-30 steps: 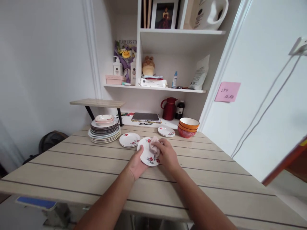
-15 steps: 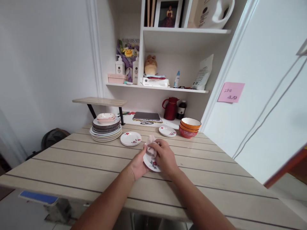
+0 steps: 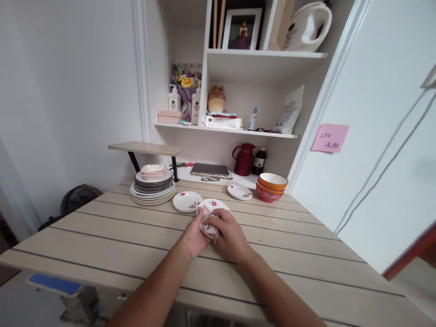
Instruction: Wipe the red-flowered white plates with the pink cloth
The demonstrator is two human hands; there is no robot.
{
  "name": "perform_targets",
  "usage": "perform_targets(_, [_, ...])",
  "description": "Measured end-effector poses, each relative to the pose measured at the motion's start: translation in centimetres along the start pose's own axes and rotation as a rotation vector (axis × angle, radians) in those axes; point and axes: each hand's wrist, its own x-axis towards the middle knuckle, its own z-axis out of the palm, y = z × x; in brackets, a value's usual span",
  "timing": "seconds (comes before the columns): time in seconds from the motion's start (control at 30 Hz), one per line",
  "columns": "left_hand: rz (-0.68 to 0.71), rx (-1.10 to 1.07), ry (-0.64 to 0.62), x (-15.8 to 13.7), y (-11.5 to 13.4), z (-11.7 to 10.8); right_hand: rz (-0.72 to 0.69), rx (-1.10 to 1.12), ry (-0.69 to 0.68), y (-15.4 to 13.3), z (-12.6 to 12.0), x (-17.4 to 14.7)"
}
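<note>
A white plate with red flowers (image 3: 215, 204) is tilted up above the table, gripped at its left edge by my left hand (image 3: 196, 235). My right hand (image 3: 229, 230) is closed on a pale pink cloth (image 3: 208, 227) and presses it against the near part of the plate's face. Just left of my hands lie flowered plates (image 3: 185, 200), one on another. Farther back on the right are more small flowered plates (image 3: 239, 191).
A tall stack of plates (image 3: 153, 193) topped by pink dishes (image 3: 154, 170) stands at the left, near a small raised shelf (image 3: 146, 148). Stacked bowls (image 3: 271, 187) sit at the back right. Behind are a red jug (image 3: 244, 160), a dark bottle (image 3: 260, 161) and a laptop (image 3: 210, 169).
The cloth has moved from the plate's far part to its near part with my right hand. The plate's flowers now show at its far side. The view has tilted slightly upward.
</note>
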Motion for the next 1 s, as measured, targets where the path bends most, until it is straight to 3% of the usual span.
perform_targets(0.17, [-0.133,0.082,-0.072,-0.2,-1.3,0.8,0.139,-0.125,0.134,2.0,-0.8,0.2])
perform_targets(0.3, [0.038,0.003,-0.058,-0.2,-0.5,0.9,0.207,-0.173,0.120,3.8,-1.3,-0.3])
perform_targets(0.43, [0.169,-0.066,0.002,-0.2,0.8,0.3,0.125,-0.116,0.040,2.9,-0.6,-0.5])
perform_targets(0.6, [0.005,-0.001,-0.005,-0.3,0.4,0.5,0.002,-0.037,0.009,0.3,0.4,0.0])
perform_targets(0.73, [-0.112,0.076,-0.073,-0.4,-0.8,1.2,0.084,-0.084,0.144,1.0,-0.1,0.3])
perform_targets(0.87, [-0.096,0.098,-0.069,-0.5,-1.0,1.4,0.180,-0.147,0.187,2.8,-0.9,0.0])
perform_targets(1.0, [0.010,0.029,-0.049,-0.5,0.0,1.1,0.174,-0.134,0.068,2.8,-0.9,-0.3])
